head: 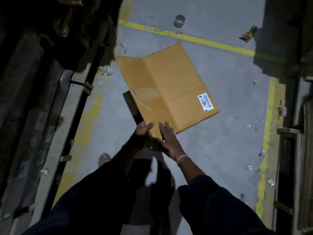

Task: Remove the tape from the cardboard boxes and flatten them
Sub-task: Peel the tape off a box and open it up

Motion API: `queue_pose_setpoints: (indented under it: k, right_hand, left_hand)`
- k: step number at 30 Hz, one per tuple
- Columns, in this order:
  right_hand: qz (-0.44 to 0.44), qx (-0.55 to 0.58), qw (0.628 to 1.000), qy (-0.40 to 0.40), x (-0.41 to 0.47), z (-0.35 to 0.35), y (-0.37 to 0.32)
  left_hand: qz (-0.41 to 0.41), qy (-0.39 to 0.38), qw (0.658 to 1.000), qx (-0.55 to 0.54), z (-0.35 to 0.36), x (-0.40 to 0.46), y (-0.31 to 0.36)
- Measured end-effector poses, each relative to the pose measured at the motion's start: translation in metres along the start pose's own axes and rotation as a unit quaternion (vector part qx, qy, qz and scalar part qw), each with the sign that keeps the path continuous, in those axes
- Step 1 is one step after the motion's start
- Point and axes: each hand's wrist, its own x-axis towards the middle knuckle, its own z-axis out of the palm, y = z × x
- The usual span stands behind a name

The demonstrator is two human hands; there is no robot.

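Lying folded at the floor's [220, 150] centre, the cardboard box [169, 85] could spring open at its raised ten-o'clock flap, since the left hand [144, 131] grips only its six-o'clock corner while the right hand [167, 139] presses flat-fingered.

Grey concrete floor [211, 150] with yellow painted lines [186, 37]

Crumpled clear tape scraps [106, 71], a tape roll core [179, 21] and a brown scrap [248, 35] are lying scattered on it.

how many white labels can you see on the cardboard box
1. The white label sits on the right panel of the flattened cardboard box, near its right-hand corner, away from the left hand and right hand at the near end. The underside is hidden.
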Motion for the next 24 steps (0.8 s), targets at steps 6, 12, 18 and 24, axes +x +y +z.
queue_pose_setpoints:
  k: [6,12,18,24]
  right_hand:
    - [0.139,0.132,0.946,0.261,0.026,0.039,0.027]
    - [0.166,0.460,0.774,0.402,0.062,0.062,0.022]
    - [0.195,0.722,0.587,0.310,0.078,0.051,0.021]
    - [0.103,0.771,0.582,0.239,0.086,0.057,0.026]
  left_hand:
    - [0.014,-0.032,0.999,-0.021,-0.028,0.037,-0.040]
    - [0.005,-0.079,0.992,-0.100,-0.050,0.069,-0.078]
    - [0.041,-0.085,0.994,-0.054,-0.052,0.100,-0.078]
    - [0.127,-0.076,0.989,-0.001,-0.057,0.128,-0.057]
